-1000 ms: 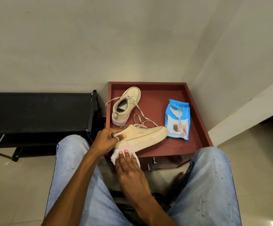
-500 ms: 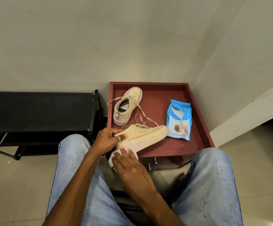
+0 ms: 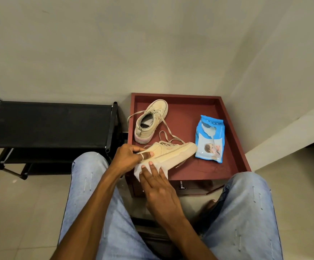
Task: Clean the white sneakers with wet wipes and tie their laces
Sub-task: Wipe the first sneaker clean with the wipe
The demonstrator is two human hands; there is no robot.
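My left hand [image 3: 128, 158] grips the heel end of a cream sneaker [image 3: 173, 152] that lies tilted on its side, toe pointing right, over the front of a dark red tray table [image 3: 233, 147]. With straight fingers my right hand [image 3: 158, 184] presses a white wet wipe [image 3: 138, 170] against the sneaker's sole edge near the heel. The second sneaker [image 3: 149, 121] stands upright at the back left of the table, its laces loose. A blue pack of wet wipes [image 3: 209, 138] lies to the right.
A black shoe rack [image 3: 47, 124] stands left of the table against the wall. My knees in light blue jeans [image 3: 88, 181] flank the table's front. A wall corner rises at the right, with tiled floor below.
My right hand with the wipe has slid along the sole near the heel, left and then back right. My left hand keeps its grip on the sneaker.
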